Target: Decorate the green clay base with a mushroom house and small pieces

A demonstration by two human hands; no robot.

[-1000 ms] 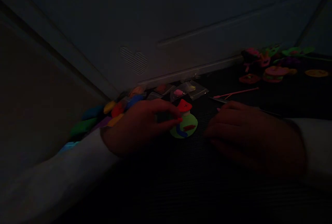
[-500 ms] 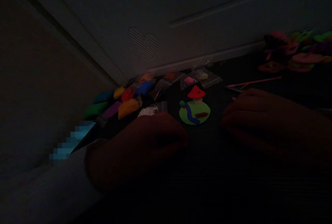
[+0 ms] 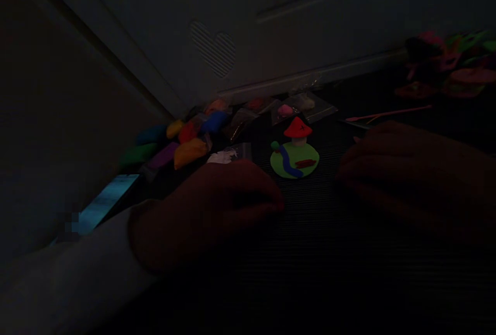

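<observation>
The scene is very dark. A clay model lies between my hands: a flat green base (image 3: 279, 165) with a blue winding strip (image 3: 287, 163), a small brown-red piece (image 3: 306, 163), a green ball (image 3: 275, 145) and a red-capped mushroom (image 3: 298, 128) standing at its back. My left hand (image 3: 228, 200) is left of the model, thumb and fingertips pinched together; anything between them is too dark to see. On the other side, my right hand (image 3: 403, 174) rests with its fingers drawn together, and shadow hides what they may hold. A small pale pink tip (image 3: 357, 139) shows beside it.
Bags of coloured clay, among them an orange bag (image 3: 190, 153) and a white bag (image 3: 222, 156), lie behind my left hand. A lit phone (image 3: 110, 198) is at the left. Beyond my right hand are a pink stick (image 3: 391, 113) and several clay figures (image 3: 470, 79).
The view has tilted a little, so the model and bags appear slightly higher, with the model a touch farther right. The picture is darker. Both hands keep nearly the same pose.
</observation>
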